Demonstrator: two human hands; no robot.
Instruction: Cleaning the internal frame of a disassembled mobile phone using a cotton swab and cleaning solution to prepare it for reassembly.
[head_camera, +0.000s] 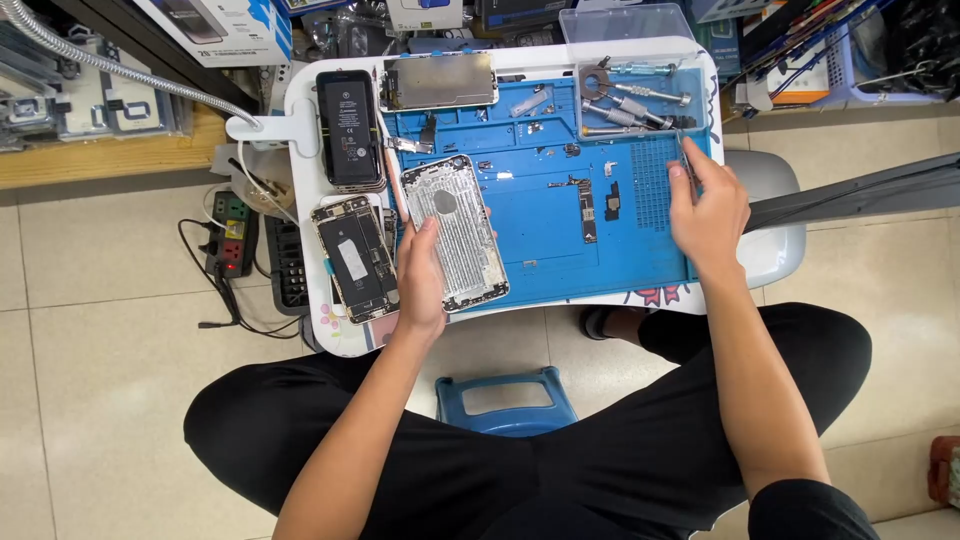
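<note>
The phone shell (456, 232), silver and stripped, is lying at the left edge of the blue mat (560, 250), tilted a little, and your left hand (422, 275) is gripping it: the thumb is lying across its lower left face while the fingers are curling round under its left side. You are holding it just beside an open phone (355, 258) whose battery and boards are showing, which is lying on the white table (300, 110) to the left. Above that one, a black battery (349, 125) is sitting on a stack of phones, and a metal screen plate (440, 82) is lying at the top edge of the mat.

Your right hand (708, 210) is hovering over the right side of the mat, fingers pinched closed around tweezers (686, 160), whose tips are pointing up toward a clear tray (700, 100) in the mat's upper right corner. Screwdrivers (640, 105) are lying inside that tray. A narrow circuit board (588, 212) and a small black part (612, 200) are resting on the mat between your two hands, well apart from the shell, with scattered small brackets and screws around them. A blue stool (508, 400) is standing between your knees, below the table.
</note>
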